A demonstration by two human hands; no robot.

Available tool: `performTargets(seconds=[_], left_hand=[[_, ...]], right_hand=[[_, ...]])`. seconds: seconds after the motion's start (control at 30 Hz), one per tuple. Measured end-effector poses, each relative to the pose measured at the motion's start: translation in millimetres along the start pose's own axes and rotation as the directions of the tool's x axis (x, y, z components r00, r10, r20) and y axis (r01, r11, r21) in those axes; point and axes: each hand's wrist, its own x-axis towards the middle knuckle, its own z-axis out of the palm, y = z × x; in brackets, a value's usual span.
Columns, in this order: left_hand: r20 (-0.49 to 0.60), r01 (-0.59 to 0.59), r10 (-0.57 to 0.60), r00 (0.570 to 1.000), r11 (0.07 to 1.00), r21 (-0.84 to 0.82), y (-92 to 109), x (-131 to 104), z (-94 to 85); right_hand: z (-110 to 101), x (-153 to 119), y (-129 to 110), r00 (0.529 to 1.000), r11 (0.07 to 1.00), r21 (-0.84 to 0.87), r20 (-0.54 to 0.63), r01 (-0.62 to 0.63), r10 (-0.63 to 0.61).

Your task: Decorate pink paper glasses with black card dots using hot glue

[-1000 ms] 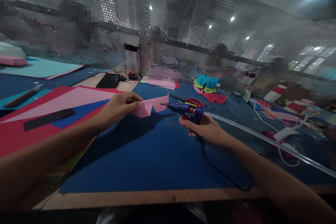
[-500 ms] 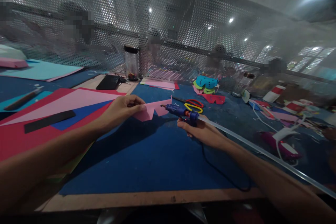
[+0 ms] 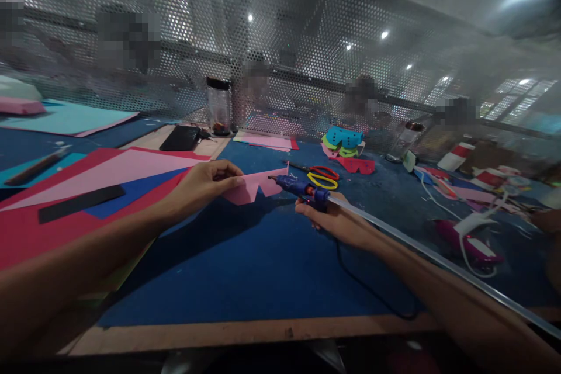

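At center frame, the left hand [image 3: 204, 184] pinches a pink cutout [image 3: 244, 190] by its left end, thumb against fingers, above a blue mat [image 3: 245, 280]. The right hand [image 3: 336, 220] wraps the grip of a glue gun [image 3: 300, 186], nozzle at the paper, contact unclear. Cutting looks done and gluing unfinished; no bead can be made out. The cutout is thin, notched below, with an upturned right tip. Masks [image 3: 345, 137] sit upper right.
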Motion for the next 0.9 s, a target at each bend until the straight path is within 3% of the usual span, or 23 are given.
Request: performTargets(seconds=[0.9], left_hand=[[0.019, -0.009, 0.009, 1.000, 1.000, 0.002, 1.6, -2.4, -0.8]], right_hand=[[-0.1, -0.8, 0.8, 1.000, 1.000, -0.018, -0.018, 0.017, -0.018]])
